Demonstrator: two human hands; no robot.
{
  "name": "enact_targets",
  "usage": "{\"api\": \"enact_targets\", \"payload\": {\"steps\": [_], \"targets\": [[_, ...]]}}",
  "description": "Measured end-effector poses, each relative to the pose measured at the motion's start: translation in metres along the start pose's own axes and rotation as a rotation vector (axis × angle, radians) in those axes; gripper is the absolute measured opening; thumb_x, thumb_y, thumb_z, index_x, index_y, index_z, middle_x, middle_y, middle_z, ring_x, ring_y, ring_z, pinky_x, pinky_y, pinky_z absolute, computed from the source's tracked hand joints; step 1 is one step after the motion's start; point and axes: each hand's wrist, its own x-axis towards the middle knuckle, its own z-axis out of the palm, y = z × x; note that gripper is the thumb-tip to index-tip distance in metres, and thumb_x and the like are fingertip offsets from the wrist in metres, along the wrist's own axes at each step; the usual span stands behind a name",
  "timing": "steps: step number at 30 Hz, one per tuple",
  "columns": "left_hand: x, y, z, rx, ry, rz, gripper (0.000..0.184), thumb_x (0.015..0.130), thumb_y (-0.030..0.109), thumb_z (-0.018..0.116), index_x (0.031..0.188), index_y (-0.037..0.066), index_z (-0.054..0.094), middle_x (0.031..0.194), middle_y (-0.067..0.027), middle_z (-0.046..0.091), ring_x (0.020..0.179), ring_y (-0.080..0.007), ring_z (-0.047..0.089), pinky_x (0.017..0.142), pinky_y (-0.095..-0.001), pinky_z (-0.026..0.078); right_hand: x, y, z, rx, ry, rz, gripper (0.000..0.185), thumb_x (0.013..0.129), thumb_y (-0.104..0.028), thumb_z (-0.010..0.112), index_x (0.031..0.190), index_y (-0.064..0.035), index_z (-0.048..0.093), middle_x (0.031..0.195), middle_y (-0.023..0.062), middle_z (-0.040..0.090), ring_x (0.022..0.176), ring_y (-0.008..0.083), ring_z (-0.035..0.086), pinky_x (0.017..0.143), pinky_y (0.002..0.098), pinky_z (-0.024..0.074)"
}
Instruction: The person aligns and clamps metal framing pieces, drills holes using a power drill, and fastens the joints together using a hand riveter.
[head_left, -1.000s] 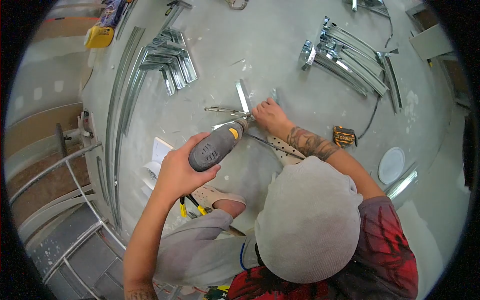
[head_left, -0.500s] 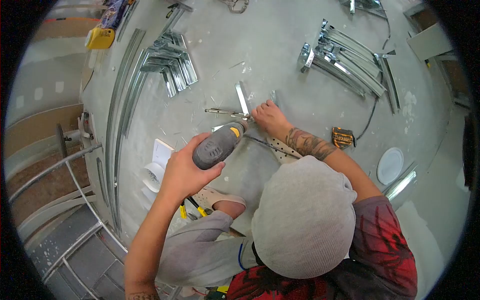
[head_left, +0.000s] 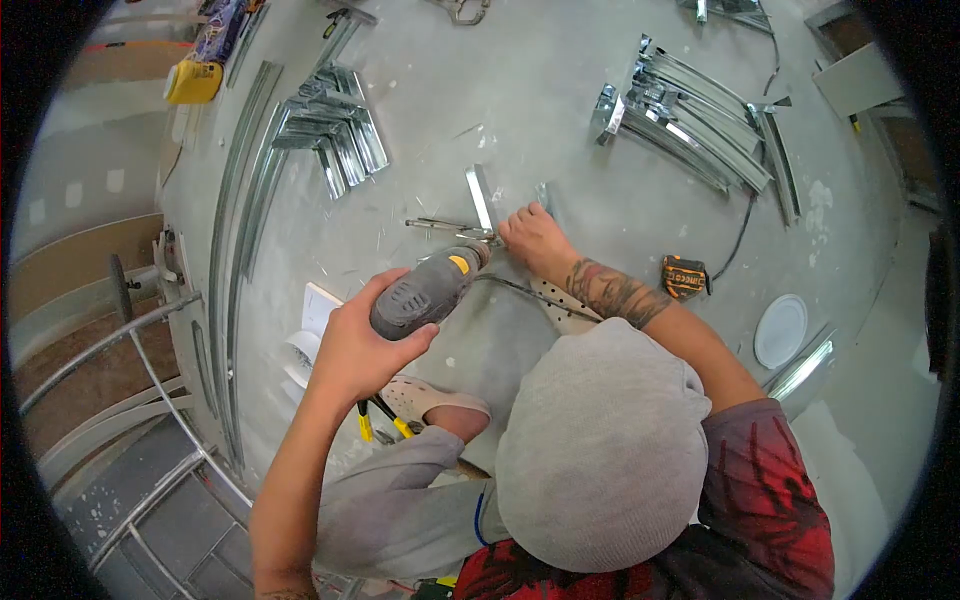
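Head view. Containers: a white open-topped tub point(head_left: 300, 356) stands on the floor point(head_left: 545, 110) beside the left hand point(head_left: 352, 345), which partly covers it; contents cannot be read. A yellow jug point(head_left: 195, 82) lies near the upper left; its contents cannot be told either.

Hands: left is wrapped around the body of a dark grey power drill point(head_left: 425, 295), thumb to the right. The drill's nose meets the lower end of a narrow metal strip point(head_left: 479, 196), where locking pliers point(head_left: 435, 223) lie across to the left. Right hand point(head_left: 538, 242) has its fingers drawn in narrow beside that same end; whether they pinch the metal cannot be told.

Compared with 0.5 s ago: same arrangement of drill, strip and hands, all sitting slightly farther left in view; more of the tub is covered.

Edges and room: long metal tracks point(head_left: 240, 170) border the floor at left, with tubular scaffolding point(head_left: 165, 310) beyond. Open floor extends above the strip, between the bent channels point(head_left: 335, 130) and the channel bundle point(head_left: 690, 125). A black power cable point(head_left: 535, 292) and a pale clog point(head_left: 425, 397) limit room below.
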Motion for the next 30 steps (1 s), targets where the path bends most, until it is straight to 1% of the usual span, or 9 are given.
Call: {"api": "enact_targets", "payload": {"steps": [3, 6, 12, 14, 15, 17, 24, 26, 30], "targets": [[0.0, -0.001, -0.001, 0.007, -0.01, 0.028, 0.063, 0.069, 0.025, 0.077, 0.125, 0.005, 0.056, 0.101, -0.0201, 0.068, 0.094, -0.0293, 0.068, 0.084, -0.0355, 0.051, 0.0, 0.0, 0.004, 0.01, 0.0, 0.011, 0.005, 0.077, -0.016, 0.057, 0.078, -0.012, 0.054, 0.073, 0.0046, 0.056, 0.076, 0.0195, 0.057, 0.074, 0.0335, 0.0388], [-0.001, 0.001, -0.001, 0.005, -0.024, -0.015, 0.061, 0.07, 0.023, 0.077, 0.124, 0.004, 0.056, 0.102, -0.0201, 0.068, 0.095, -0.0288, 0.068, 0.084, -0.0352, 0.051, 0.002, -0.001, 0.007, 0.009, 0.012, 0.012, 0.004, 0.077, -0.015, 0.056, 0.077, -0.0119, 0.054, 0.073, 0.0046, 0.056, 0.075, 0.0195, 0.057, 0.073, 0.0337, 0.0387], [0.001, -0.004, 0.008, -0.106, 0.029, -0.013, 0.059, 0.07, 0.025, 0.077, 0.121, 0.002, 0.057, 0.1, -0.0192, 0.068, 0.094, -0.0286, 0.068, 0.084, -0.0356, 0.051, -0.001, -0.002, 0.004, -0.008, 0.035, 0.006, 0.005, 0.077, -0.015, 0.057, 0.077, -0.012, 0.054, 0.072, 0.0044, 0.056, 0.074, 0.0197, 0.056, 0.072, 0.0333, 0.039], [0.002, -0.002, 0.007, -0.095, 0.005, -0.112, 0.056, 0.073, 0.02, 0.078, 0.122, 0.003, 0.056, 0.096, -0.0089, 0.067, 0.072, -0.0146, 0.063, 0.061, -0.0278, 0.053, 0.0, -0.001, 0.004, -0.011, 0.055, -0.004, 0.005, 0.077, -0.015, 0.058, 0.077, -0.0121, 0.054, 0.072, 0.0044, 0.056, 0.074, 0.0198, 0.056, 0.072, 0.0332, 0.0391], [0.001, -0.003, 0.008, -0.097, 0.009, -0.113, 0.056, 0.073, 0.02, 0.078, 0.122, 0.003, 0.056, 0.096, -0.0089, 0.067, 0.072, -0.0146, 0.063, 0.061, -0.0278, 0.053, 0.001, -0.002, 0.003, -0.014, 0.051, -0.004, 0.005, 0.077, -0.015, 0.058, 0.077, -0.0121, 0.054, 0.072, 0.0044, 0.056, 0.074, 0.0199, 0.057, 0.072, 0.0333, 0.0391], [0.001, -0.004, 0.01, -0.119, 0.03, -0.102, 0.056, 0.074, 0.022, 0.077, 0.121, 0.002, 0.057, 0.092, -0.0074, 0.066, 0.063, -0.0119, 0.059, 0.048, -0.0255, 0.048, 0.002, -0.001, 0.007, -0.02, 0.048, -0.007, 0.004, 0.077, -0.015, 0.057, 0.078, -0.0122, 0.054, 0.072, 0.0044, 0.056, 0.074, 0.02, 0.057, 0.072, 0.0334, 0.0391], [-0.001, -0.005, 0.01, -0.207, 0.027, -0.143, 0.057, 0.075, 0.025, 0.077, 0.122, 0.001, 0.056, 0.091, -0.0083, 0.066, 0.064, -0.0134, 0.06, 0.049, -0.0266, 0.05, 0.002, -0.002, 0.003, -0.013, 0.023, 0.0, 0.005, 0.078, -0.015, 0.057, 0.079, -0.0111, 0.054, 0.074, 0.0051, 0.057, 0.075, 0.0204, 0.057, 0.073, 0.0339, 0.0394], [-0.003, 0.003, 0.007, -0.277, -0.001, -0.25, 0.057, 0.076, 0.027, 0.077, 0.121, -0.001, 0.056, 0.09, -0.0089, 0.065, 0.063, -0.0136, 0.06, 0.049, -0.0268, 0.05, 0.003, -0.001, 0.001, -0.001, 0.039, -0.011, 0.005, 0.078, -0.015, 0.056, 0.08, -0.0107, 0.054, 0.075, 0.0053, 0.057, 0.076, 0.0207, 0.057, 0.073, 0.0338, 0.0395], [-0.003, -0.008, 0.011, -0.238, 0.063, -0.162, 0.057, 0.076, 0.027, 0.077, 0.121, -0.002, 0.055, 0.09, -0.0092, 0.065, 0.063, -0.0138, 0.06, 0.048, -0.0272, 0.05, 0.004, -0.001, 0.001, -0.006, -0.022, -0.022, 0.006, 0.078, -0.014, 0.056, 0.082, -0.01, 0.054, 0.076, 0.0054, 0.058, 0.077, 0.0212, 0.057, 0.074, 0.0341, 0.0398]]}}
